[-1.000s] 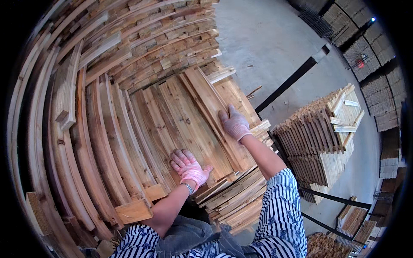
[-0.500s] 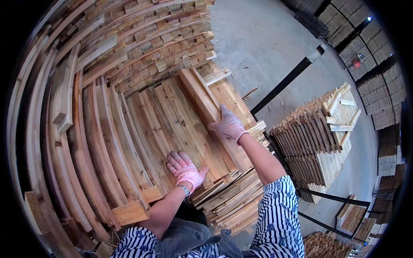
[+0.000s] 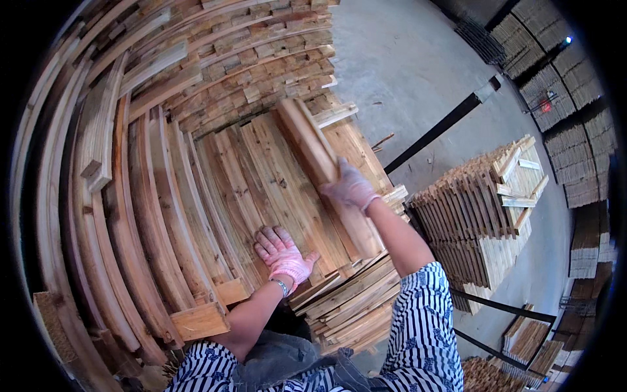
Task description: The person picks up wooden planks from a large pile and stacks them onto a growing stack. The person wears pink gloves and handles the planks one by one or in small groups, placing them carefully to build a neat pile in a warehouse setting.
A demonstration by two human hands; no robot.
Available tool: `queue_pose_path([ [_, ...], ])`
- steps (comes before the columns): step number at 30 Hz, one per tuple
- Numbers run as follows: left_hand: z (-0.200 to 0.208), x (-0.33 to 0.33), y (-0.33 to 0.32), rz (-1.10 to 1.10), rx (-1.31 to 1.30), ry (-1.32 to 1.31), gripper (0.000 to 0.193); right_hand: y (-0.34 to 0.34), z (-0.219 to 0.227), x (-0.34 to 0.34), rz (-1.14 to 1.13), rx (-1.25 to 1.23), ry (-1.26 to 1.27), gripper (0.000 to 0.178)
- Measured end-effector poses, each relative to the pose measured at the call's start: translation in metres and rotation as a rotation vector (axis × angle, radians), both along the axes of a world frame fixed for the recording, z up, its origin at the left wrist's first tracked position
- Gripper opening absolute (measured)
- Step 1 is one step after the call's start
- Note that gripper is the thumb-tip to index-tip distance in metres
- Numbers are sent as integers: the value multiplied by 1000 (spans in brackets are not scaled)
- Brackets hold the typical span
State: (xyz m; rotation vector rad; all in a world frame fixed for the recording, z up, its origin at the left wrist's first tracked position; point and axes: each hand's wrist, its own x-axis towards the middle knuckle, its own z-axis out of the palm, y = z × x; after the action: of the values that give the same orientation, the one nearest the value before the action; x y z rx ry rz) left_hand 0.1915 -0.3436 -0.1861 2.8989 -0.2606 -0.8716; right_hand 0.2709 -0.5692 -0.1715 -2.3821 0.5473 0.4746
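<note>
Evidently the step in hand is handling a single long plank (image 3: 312, 150), judging by how the right grip (image 3: 351, 187) is placed. The plank lies lengthwise along the far-right part of a layer of boards (image 3: 261, 175), apparently tilted, though blur hides exactly how its near end rests. The right grip is closed across its width, thumb on the left side and fingers over the right; whether a second thin piece is pinched along with it, I cannot tell.

Meanwhile the left grip (image 3: 285, 253) is spread, palm down on the near edge of the layer, well apart from the plank and holding nothing. A short pale block (image 3: 335, 114) sits just beside the plank's far end, and a tall stack of timber (image 3: 261, 59) stands beyond.

Any further shift of the plank calls, I judge, for a firm hold on both its edges, room around that block, and the left fingers kept out from under it.
</note>
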Motion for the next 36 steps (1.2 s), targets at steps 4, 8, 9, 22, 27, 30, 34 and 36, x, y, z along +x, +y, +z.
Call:
queue_pose_path([
  [4,-12,-13,3,-8,-41,-183,116,-65,-38,2,-197,698,2,96],
  [8,-4,-11,6,-3,-28,-147,117,-71,-53,0,-203,755,24,98],
  [9,-3,-11,6,-1,-27,-152,117,-62,-52,-4,-152,683,-16,100],
  [22,-13,-16,7,4,-4,-131,116,65,28,-16,96,-393,-121,84],
  [27,-12,-15,5,12,-39,-150,117,74,7,-2,110,-538,-112,57],
  [30,-10,-10,3,-14,26,-139,114,81,0,-5,58,-550,-222,48],
  [34,-5,-11,1,-1,-8,-121,114,83,-14,0,36,-543,-180,46],
  [36,-4,-9,1,0,-16,-134,112,77,-1,-1,101,-535,-152,50],
])
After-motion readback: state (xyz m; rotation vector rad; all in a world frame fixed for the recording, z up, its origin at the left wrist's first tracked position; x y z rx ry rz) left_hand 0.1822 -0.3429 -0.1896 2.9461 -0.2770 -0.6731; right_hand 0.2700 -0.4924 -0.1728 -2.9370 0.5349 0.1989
